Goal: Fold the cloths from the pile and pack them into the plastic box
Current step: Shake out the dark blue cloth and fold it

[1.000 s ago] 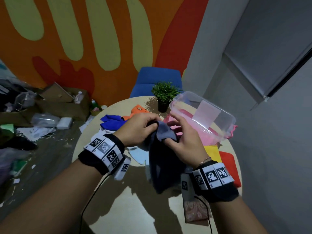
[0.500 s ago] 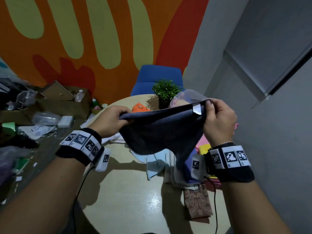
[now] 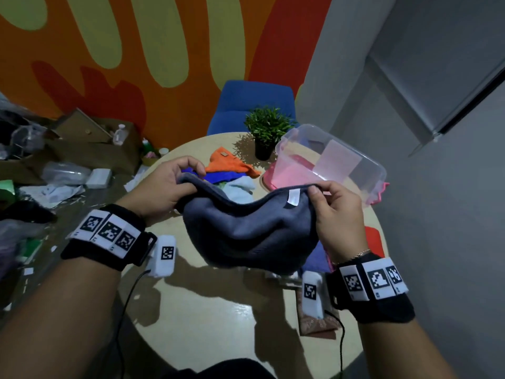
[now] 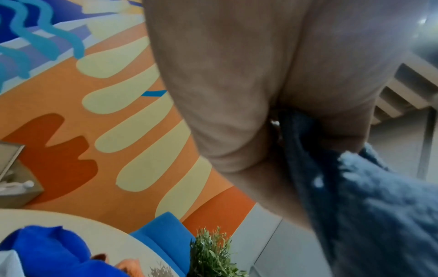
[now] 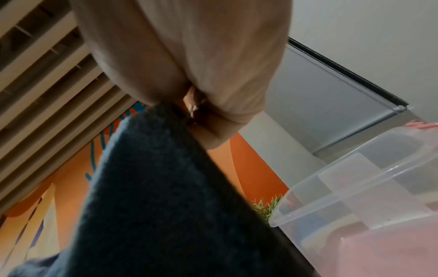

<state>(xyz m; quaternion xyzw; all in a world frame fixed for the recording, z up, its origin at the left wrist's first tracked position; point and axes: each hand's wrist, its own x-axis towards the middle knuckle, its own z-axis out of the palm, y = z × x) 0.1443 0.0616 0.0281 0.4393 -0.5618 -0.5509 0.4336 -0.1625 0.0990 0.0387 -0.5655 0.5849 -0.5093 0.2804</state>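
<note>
Change since half a second ago: the grey cloth [image 3: 246, 231] hangs lower, its top edge slacker, and the box [image 3: 328, 162] behind it shows again.

Grey cloth: held in the air in front of the box and above the table [image 3: 207, 310], sagging between the two hands; a white tag [image 3: 293, 198] sits on its top edge near the right-hand corner.

Left hand [image 3: 166, 184]: thumb and fingers pinch the cloth's left corner.

Right hand [image 3: 336, 214]: thumb and fingers pinch the cloth's right corner, just in front of the box.

Box: clear plastic, tilted, on the table's far right part; a pink cloth [image 3: 289, 173] lies inside it.

Pile [image 3: 232, 176]: orange, blue and pale blue cloths, loose on the table to the left of the box.

Plant [image 3: 266, 129]: small, in a black pot, just left of the box and behind the pile.

Chair [image 3: 254, 102]: blue, behind the plant, beyond the table's far edge.

Other cloths: red and blue pieces lie in front of the box, mostly hidden by the right hand and the grey cloth; a patterned brown piece [image 3: 317, 324] lies nearer still, by the right wrist.

Cardboard boxes [image 3: 90, 143]: on the floor, well left of the box, among litter.
</note>
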